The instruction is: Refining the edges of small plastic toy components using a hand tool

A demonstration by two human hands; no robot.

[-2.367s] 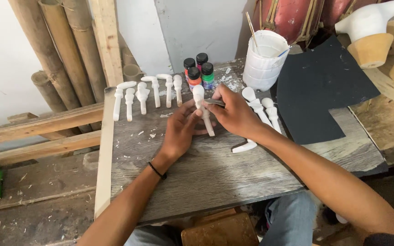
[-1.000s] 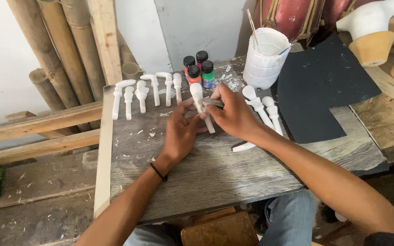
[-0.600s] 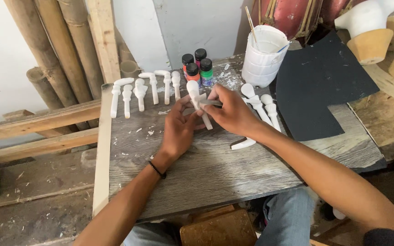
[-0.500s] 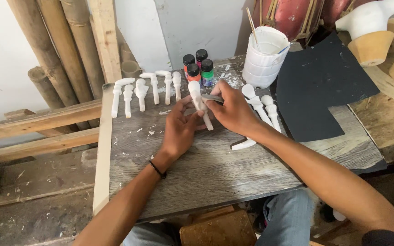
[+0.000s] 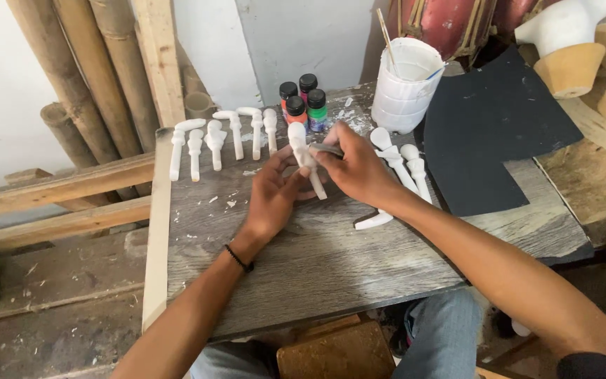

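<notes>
Fingers of the left hand (image 5: 273, 198) pinch the white carved peg (image 5: 306, 158) at mid-frame, upper centre, while the right hand (image 5: 356, 168) grips a thin tool (image 5: 325, 149) against it. Looks light, stiff, brittle: hold the thicker shaft.

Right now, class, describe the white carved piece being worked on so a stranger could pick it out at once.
Find the grey wooden board, then the cluster of paint bottles at its far edge. Just before them, the left hand holds a white carved piece. Unlike the white pieces lying around it, it alone is gripped, with the right hand pressing a small tool against it.
</notes>
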